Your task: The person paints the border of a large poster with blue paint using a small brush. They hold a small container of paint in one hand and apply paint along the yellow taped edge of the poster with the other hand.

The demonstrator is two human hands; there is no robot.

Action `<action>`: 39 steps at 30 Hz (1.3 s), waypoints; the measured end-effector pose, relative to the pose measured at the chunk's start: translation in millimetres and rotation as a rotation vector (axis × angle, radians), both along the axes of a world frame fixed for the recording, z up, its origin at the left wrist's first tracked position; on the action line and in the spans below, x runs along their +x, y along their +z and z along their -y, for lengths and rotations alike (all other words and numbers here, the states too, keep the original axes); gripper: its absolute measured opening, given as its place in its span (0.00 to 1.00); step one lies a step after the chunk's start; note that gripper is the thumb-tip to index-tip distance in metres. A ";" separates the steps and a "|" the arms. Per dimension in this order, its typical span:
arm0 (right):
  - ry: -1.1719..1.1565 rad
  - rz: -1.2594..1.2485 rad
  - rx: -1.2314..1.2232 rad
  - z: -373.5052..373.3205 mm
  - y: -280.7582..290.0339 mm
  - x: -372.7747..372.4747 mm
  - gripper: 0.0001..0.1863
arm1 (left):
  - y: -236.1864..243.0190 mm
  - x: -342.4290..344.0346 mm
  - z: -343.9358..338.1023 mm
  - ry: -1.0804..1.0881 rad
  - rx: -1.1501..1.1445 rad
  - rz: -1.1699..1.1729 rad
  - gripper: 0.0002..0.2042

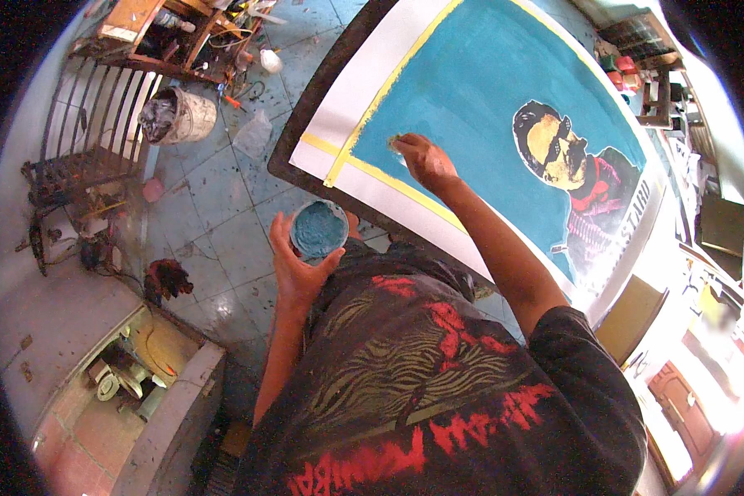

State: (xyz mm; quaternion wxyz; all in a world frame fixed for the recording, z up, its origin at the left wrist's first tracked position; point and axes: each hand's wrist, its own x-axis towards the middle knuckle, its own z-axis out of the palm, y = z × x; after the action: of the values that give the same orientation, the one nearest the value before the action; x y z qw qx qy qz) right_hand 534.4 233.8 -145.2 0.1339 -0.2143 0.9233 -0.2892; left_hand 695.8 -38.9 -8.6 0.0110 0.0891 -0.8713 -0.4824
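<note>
Head view: left hand (301,271) holds paint cup (296,242).

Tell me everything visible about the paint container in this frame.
The paint container is a small, round, open-topped tub with a pale rim, possibly plastic. Thick, uneven blue paint fills much of its opening, and no lid shows on it. The left hand grips it from the near side, fingers along its left and thumb at its near right. Its mouth faces the camera; its base is hidden. It is held above the tiled floor.
</note>
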 end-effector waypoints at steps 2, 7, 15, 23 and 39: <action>0.019 -0.021 -0.036 -0.6 5.5 4.6 0.13 | 0.5 1.7 -0.6 0.003 -0.009 -0.003 0.55; 0.016 -0.059 -0.061 -5.7 11.9 15.7 0.13 | 3.1 2.2 -2.2 0.011 0.011 -0.007 0.55; 0.033 -0.053 -0.088 -26.8 -0.5 37.2 0.15 | -4.9 11.1 -5.7 -0.008 -0.090 -0.080 0.56; 0.067 -0.068 0.016 -15.5 13.1 -6.3 0.13 | 5.6 23.4 -23.2 -0.007 -0.093 -0.063 0.55; 0.017 -0.077 -0.038 -14.1 9.3 -10.9 0.16 | -4.2 59.3 -11.1 0.076 0.037 -0.032 0.55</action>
State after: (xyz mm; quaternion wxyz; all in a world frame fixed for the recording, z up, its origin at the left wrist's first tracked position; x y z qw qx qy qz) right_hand 523.6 247.9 -135.9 0.0964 -0.2355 0.9203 -0.2970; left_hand 755.1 -27.8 -12.9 0.0417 0.1144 -0.8581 -0.4989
